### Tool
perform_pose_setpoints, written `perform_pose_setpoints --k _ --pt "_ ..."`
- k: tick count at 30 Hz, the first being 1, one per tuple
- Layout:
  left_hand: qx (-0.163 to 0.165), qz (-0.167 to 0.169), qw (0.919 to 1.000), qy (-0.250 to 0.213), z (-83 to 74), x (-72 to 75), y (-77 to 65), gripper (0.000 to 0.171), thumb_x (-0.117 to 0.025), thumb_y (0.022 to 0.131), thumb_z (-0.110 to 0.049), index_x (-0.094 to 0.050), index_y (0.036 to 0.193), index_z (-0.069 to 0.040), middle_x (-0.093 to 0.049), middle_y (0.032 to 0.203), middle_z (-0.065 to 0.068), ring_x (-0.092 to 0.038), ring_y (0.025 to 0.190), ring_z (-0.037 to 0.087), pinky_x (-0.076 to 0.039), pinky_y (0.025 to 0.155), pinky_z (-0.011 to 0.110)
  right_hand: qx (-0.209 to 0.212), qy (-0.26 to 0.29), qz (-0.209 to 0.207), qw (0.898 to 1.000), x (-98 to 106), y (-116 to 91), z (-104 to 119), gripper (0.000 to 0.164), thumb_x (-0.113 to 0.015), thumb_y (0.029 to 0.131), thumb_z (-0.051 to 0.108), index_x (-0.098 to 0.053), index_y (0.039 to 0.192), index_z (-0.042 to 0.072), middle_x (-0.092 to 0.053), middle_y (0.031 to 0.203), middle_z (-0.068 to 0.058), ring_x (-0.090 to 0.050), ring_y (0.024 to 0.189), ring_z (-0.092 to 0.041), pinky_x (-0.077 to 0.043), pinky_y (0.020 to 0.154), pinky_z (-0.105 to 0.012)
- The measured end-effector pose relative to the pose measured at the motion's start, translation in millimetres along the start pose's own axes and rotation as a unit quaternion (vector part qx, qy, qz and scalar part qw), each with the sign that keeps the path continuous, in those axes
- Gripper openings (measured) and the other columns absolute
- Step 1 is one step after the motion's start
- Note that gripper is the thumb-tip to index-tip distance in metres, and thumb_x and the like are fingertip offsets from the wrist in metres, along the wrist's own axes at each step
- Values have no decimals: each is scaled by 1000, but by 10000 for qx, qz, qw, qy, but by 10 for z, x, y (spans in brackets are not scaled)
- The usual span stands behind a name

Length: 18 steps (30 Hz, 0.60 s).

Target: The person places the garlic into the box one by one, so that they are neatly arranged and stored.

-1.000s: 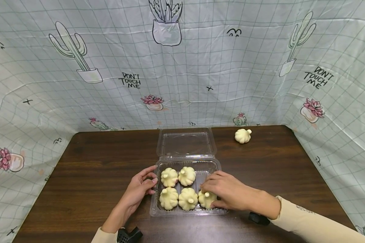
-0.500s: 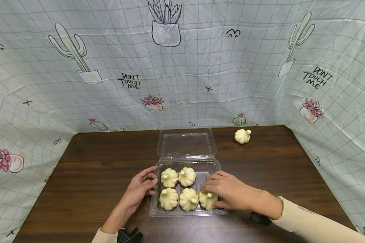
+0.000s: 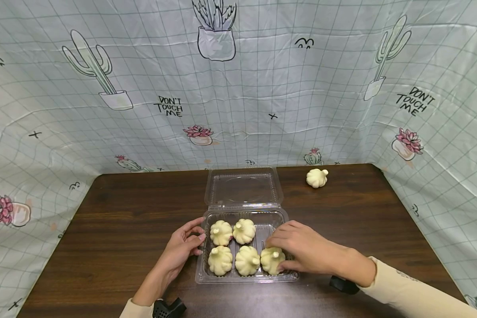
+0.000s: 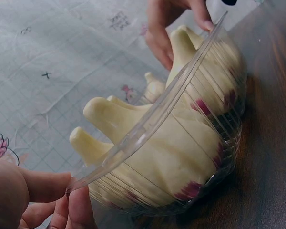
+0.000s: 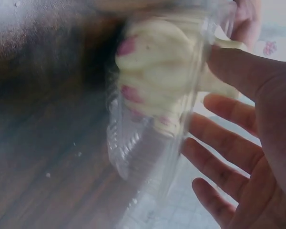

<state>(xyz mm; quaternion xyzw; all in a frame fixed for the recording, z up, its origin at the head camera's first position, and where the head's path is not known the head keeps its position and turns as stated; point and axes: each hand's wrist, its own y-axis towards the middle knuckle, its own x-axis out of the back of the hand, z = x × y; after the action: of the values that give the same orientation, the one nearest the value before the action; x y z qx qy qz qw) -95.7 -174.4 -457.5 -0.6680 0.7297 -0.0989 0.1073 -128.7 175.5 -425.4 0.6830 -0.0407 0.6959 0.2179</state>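
A clear plastic clamshell container (image 3: 246, 279) lies with its lid (image 3: 244, 187) folded back, holding several pale garlic bulbs in two rows. My left hand (image 3: 183, 243) is at its left side; the left wrist view shows the thumb and fingers pinching the rim (image 4: 152, 119). Over the right side is my right hand (image 3: 302, 247), beside the front right garlic bulb (image 3: 273, 260). Its thumb stays near that bulb, and the right wrist view has the fingers (image 5: 224, 133) spread and loose along the container's edge.
Another garlic bulb (image 3: 317, 178) sits at the back right of the dark wooden table (image 3: 143, 198). A patterned cloth (image 3: 238, 132) hangs behind the table and along both sides. The container's back right section is bare.
My right hand has loosened from the front right garlic bulb and drawn slightly to the right. That bulb and its left neighbour shifted a little rightward. The left hand stays at the rim.
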Motion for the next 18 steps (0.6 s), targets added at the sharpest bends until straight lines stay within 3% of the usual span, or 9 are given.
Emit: perform_pose_setpoints --k 4,9,18 --pt "3 20 10000 -1 -1 1 -2 54 -56 104 6 -44 157 2 -55 114 7 -53 77 6 -54 66 19 -138 105 -314 9994 63 -19 -54 42 -87 88 38 -75 119 12 -74 119 4 -67 110 -16 -54 97 -41" --pt "-2 37 10000 -20 -2 2 -6 54 -56 105 5 -43 157 2 -55 114 6 -54 78 6 -54 66 19 -721 -48 -695 9950 152 -84 -204 44 -82 91 40 -75 121 8 -73 125 -4 -68 114 -24 -53 100 -46" --pt "-3 26 10000 -25 -5 -1 -7 54 -56 105 6 -44 157 2 -55 113 6 -54 77 6 -54 65 19 -2073 -575 -1211 9690 217 -286 -567 61 -83 90 38 -67 135 0 -64 141 -18 -62 124 -42 -48 103 -59"
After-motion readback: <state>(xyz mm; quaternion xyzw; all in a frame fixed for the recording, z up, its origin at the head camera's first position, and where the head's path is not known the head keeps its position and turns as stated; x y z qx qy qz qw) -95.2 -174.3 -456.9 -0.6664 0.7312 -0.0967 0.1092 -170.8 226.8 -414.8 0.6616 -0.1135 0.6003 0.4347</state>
